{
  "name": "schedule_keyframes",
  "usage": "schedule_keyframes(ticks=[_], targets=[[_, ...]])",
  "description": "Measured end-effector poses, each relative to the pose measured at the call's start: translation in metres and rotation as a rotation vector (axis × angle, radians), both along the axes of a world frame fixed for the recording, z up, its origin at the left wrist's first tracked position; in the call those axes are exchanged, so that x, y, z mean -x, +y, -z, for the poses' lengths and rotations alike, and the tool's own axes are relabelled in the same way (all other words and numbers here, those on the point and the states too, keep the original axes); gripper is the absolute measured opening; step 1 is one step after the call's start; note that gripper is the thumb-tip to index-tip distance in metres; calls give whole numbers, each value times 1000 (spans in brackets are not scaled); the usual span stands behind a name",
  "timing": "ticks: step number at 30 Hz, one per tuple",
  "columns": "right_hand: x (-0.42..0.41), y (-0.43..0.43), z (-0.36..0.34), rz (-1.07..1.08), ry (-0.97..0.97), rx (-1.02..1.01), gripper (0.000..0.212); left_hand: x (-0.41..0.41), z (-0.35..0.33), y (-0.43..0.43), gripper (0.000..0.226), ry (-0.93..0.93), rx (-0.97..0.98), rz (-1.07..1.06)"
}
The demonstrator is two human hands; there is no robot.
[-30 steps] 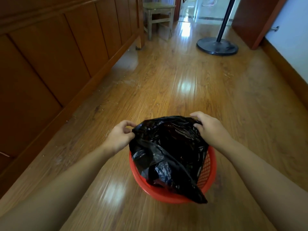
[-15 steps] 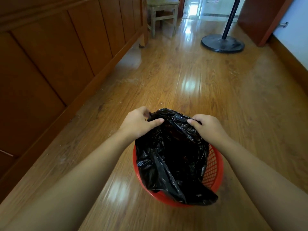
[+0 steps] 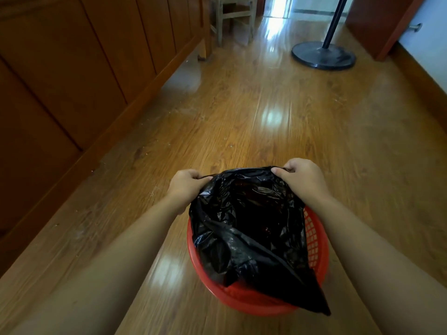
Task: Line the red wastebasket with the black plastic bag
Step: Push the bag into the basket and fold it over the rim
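A red wastebasket (image 3: 318,243) with a lattice wall stands on the wooden floor right below me. The black plastic bag (image 3: 244,228) hangs into it with its mouth held wide. My left hand (image 3: 185,184) grips the bag's rim at the far left, and my right hand (image 3: 302,176) grips the rim at the far right. The far edge of the rim is stretched taut between them above the basket. The near side of the bag droops over the basket's front rim at the lower right. The basket's bottom is hidden by the bag.
A wooden panelled wall (image 3: 79,76) runs along the left. A black round stand base (image 3: 323,55) with a pole sits on the floor far ahead, a wooden chair (image 3: 233,18) stands further back, and a door (image 3: 377,22) with a white wall is at the right.
My hands have moved apart, pulling the bag's mouth wider and its far rim taut. The bag has opened up over the basket.
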State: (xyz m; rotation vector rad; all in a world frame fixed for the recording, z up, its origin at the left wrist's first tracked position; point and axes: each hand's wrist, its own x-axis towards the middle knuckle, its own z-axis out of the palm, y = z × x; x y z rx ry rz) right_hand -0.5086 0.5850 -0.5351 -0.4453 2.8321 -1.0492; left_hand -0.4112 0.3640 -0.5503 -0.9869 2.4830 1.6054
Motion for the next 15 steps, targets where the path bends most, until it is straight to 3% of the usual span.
schedule_keyframes(ticks=[2, 4, 7, 10, 13, 15], targets=[[3, 1, 2, 27, -49, 31, 33, -1, 2, -2, 23, -21, -7, 12], [3, 2, 4, 37, -82, 52, 31, -3, 0, -1, 17, -11, 125, 74], [3, 2, 6, 24, -69, 71, 27, -7, -14, 2, 23, 239, 468, 125], [4, 1, 7, 15, -48, 76, 27, -2, -33, 9, 24, 432, 635, 320], [5, 1, 8, 14, -39, 84, 24, 7, -33, 26, 31, 240, 648, 536], [4, 2, 7, 35, -40, 85, 17, 7, -25, 35, 30, 129, 598, 554]])
